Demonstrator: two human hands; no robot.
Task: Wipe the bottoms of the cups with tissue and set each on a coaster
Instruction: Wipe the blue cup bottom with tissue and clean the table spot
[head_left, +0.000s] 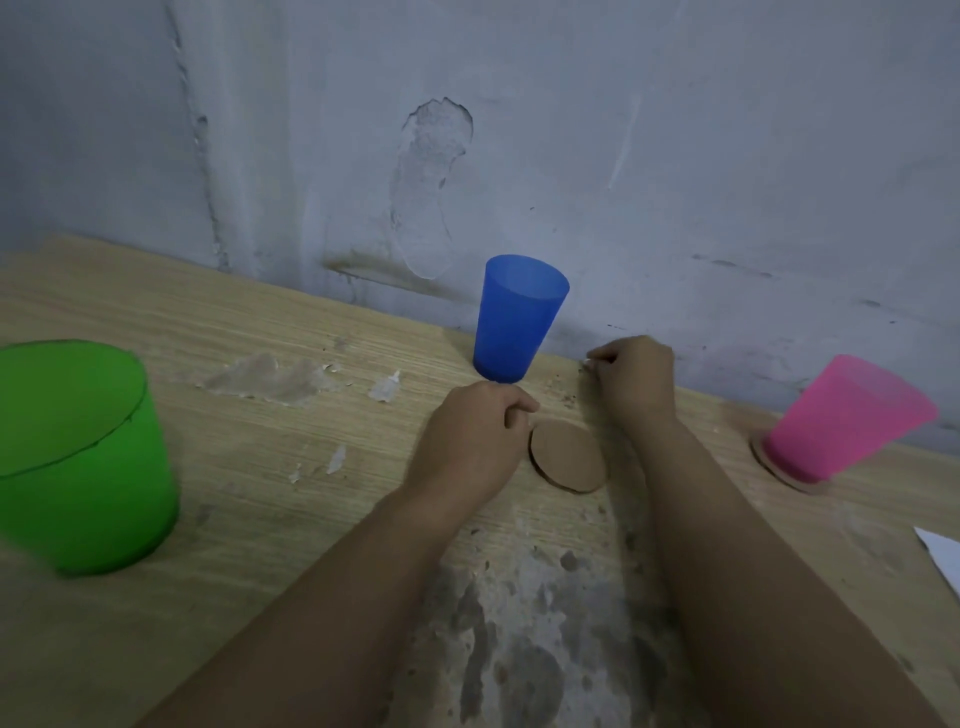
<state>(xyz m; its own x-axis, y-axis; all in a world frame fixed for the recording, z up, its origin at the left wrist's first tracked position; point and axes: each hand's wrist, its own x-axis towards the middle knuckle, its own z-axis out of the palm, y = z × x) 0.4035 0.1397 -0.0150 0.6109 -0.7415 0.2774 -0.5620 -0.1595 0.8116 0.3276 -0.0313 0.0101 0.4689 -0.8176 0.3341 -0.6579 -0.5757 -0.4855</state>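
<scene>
While curled into a loose fist on the worn wooden counter (260, 519), the left hand (470, 441) touches the round brown cardboard coaster (569, 457) at its right. Right hand (636, 376), fingers closed, pinches a small white scrap, probably tissue. Translucent blue plastic cup (517, 317) stands upright just beyond both hands. No legible writing.

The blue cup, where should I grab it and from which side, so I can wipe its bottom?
Probably grip the blue cup around its mid wall, from the near side. It stands upright, narrowing toward the base, close to the wall behind. A side grip leaves the bottom free. The left hand is nearest.
</scene>
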